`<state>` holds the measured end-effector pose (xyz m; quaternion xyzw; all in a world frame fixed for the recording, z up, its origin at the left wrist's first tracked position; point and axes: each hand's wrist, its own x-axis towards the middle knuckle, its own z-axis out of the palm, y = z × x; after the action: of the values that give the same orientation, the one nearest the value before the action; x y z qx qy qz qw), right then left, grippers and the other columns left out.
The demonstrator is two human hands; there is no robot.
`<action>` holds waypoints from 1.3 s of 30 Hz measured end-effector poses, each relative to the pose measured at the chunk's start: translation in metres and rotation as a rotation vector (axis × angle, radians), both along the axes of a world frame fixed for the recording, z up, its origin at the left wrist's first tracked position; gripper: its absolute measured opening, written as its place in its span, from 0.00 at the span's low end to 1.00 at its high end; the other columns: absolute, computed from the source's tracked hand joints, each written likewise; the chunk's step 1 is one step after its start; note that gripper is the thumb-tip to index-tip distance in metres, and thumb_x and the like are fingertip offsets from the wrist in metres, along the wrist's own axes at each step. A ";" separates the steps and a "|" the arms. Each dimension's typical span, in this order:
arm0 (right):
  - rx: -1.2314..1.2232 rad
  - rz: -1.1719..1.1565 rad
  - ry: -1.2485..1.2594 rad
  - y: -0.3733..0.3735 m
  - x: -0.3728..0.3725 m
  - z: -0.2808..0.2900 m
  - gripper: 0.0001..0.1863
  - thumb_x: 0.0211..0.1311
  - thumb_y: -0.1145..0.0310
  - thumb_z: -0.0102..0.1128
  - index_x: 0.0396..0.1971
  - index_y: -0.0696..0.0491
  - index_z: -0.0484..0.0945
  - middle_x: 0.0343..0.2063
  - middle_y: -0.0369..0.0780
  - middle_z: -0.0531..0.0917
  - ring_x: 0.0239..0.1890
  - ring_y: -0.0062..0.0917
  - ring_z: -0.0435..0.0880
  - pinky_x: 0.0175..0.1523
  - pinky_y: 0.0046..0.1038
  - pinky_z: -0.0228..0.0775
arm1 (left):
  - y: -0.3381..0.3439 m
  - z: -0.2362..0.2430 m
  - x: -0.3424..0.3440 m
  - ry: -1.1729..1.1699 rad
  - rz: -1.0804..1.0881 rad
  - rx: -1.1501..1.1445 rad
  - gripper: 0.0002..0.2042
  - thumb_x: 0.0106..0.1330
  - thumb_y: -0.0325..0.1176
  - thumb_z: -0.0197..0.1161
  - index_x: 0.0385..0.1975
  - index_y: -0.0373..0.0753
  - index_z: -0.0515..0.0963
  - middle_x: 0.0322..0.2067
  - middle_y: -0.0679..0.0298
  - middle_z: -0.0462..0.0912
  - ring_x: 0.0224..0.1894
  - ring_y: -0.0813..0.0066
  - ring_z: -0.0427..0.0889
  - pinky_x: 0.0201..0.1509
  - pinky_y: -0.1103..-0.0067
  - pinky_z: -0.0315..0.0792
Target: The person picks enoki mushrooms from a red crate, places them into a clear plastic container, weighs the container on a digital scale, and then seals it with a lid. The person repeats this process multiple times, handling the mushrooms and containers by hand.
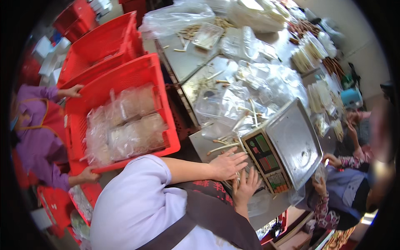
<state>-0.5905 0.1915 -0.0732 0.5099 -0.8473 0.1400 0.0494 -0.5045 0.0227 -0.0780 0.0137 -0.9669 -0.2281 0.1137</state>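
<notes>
At far L, co-worker w/ purple sleeves [41,143], upper hand [74,91] on one side of big red plastic crate [121,77], lower hand [89,175] at its near corner. Inside crate: clear plastic bags w/ pale brownish contents [137,133], packed side by side; exact contents too blurred to tell. Just behind, second red perforated crate [100,46].

Mid-view: grey metal counter [180,68]. On its far end, big clear plastic bags [179,18]; nearer, jumbled heap of clear plastic trays [266,79]. Loose, slender pale sticks [221,148] on counter, L of scale, right by hands & partly hidden under them. Left hand [228,163]: palm down, fingers extended, low over sticks. Right hand [246,186]: just beside & below it, back up, fingers spread, tips toward scale. Can't tell if anything's pinched under palms. Below right hand, clear plastic tub [259,203].

Immediately R of hands, digital scale w/ beige control panel [266,162], dark displays & rectangular silver metal pan [293,143].

Farther R, reddish-brown sticks [303,28], bundled pale sticks in clear trays [306,58], light-blue boxy item [351,98]. Lower R, co-worker w/ floral sleeves [327,210], one hand [321,185] on clear plastic container.
</notes>
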 end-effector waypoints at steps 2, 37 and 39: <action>-0.031 0.005 -0.007 -0.002 -0.001 -0.001 0.25 0.55 0.53 0.59 0.47 0.54 0.76 0.58 0.47 0.68 0.60 0.44 0.63 0.63 0.50 0.49 | 0.000 -0.003 -0.005 0.029 -0.013 0.091 0.26 0.58 0.44 0.58 0.55 0.38 0.68 0.60 0.54 0.63 0.65 0.60 0.58 0.69 0.60 0.48; -1.107 -0.510 -1.074 -0.008 -0.105 0.107 0.17 0.68 0.66 0.44 0.51 0.58 0.72 0.31 0.33 0.78 0.24 0.12 0.73 0.23 0.15 0.62 | -0.063 0.121 -0.125 0.130 -0.004 0.605 0.33 0.57 0.30 0.60 0.63 0.31 0.57 0.56 0.58 0.73 0.24 0.82 0.69 0.29 0.84 0.69; -1.156 -0.504 -1.115 -0.019 -0.138 0.099 0.17 0.68 0.65 0.45 0.52 0.58 0.72 0.32 0.33 0.79 0.24 0.12 0.73 0.23 0.15 0.62 | -0.069 0.122 -0.162 0.088 0.023 0.645 0.32 0.58 0.32 0.60 0.63 0.32 0.58 0.55 0.58 0.74 0.22 0.82 0.68 0.29 0.83 0.69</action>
<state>-0.7289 0.1721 0.0256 0.0562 -0.6311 0.7681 -0.0930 -0.6664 -0.0465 0.0435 0.0499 -0.8386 -0.5220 0.1477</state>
